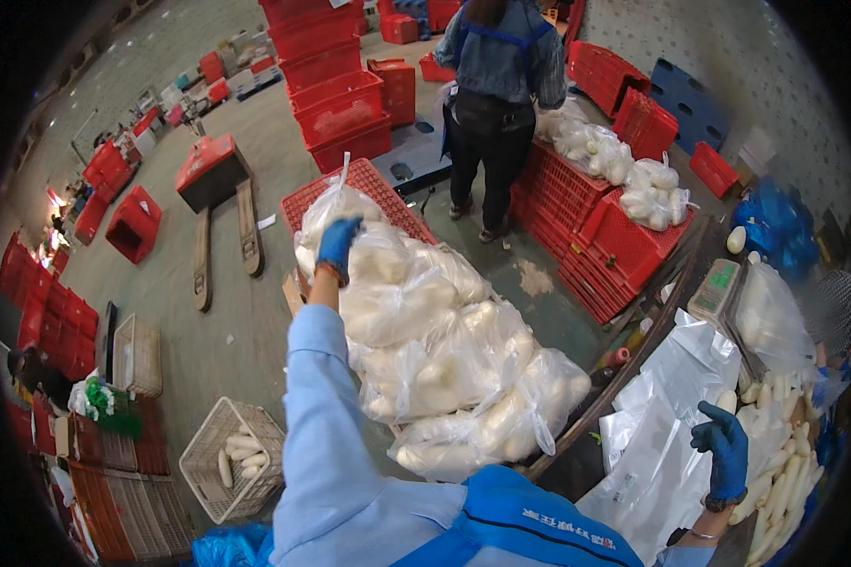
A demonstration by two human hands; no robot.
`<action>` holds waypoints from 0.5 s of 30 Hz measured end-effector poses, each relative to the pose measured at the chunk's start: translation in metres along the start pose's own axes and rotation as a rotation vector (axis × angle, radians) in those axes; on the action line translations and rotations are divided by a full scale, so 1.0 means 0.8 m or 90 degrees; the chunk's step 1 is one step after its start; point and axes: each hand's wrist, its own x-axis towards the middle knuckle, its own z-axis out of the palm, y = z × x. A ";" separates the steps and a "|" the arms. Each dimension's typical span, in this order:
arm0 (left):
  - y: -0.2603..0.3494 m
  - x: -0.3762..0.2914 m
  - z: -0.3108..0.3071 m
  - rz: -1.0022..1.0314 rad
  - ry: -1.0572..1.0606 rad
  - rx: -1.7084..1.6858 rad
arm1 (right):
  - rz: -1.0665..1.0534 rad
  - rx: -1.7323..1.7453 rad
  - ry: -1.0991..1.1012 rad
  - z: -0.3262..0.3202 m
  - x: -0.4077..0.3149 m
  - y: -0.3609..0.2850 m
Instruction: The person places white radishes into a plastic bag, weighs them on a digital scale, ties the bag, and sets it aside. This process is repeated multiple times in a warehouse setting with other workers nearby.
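My left hand [338,248], in a blue glove, reaches out over the far end of a heap of clear plastic bags [404,312] filled with white radishes. It touches or hovers just over a bag with a twisted, upright neck [340,202]; whether the fingers grip it I cannot tell. My right hand [722,450], also blue-gloved, is raised with fingers parted and curled above flat clear plastic bags [663,432] on the bench. Loose white radishes [780,496] lie just right of it. The heap rests partly on a red plastic crate [397,205].
A person [503,92] stands beyond the heap, facing away. Bagged radishes [596,152] lie on red crates [560,212] at the right. A scale [716,290] stands on the bench. On the left are a pallet jack [213,177] and a white basket [206,453] holding radishes.
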 end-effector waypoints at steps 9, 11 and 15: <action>-0.158 0.016 0.083 -0.066 -0.010 0.584 | 0.090 -0.028 0.027 0.027 -0.004 0.024; -0.126 0.016 0.086 -0.042 -0.042 0.719 | 0.069 -0.038 0.062 0.015 -0.016 0.036; -0.035 -0.022 0.106 0.314 0.109 0.727 | 0.048 -0.001 0.208 -0.018 -0.048 0.087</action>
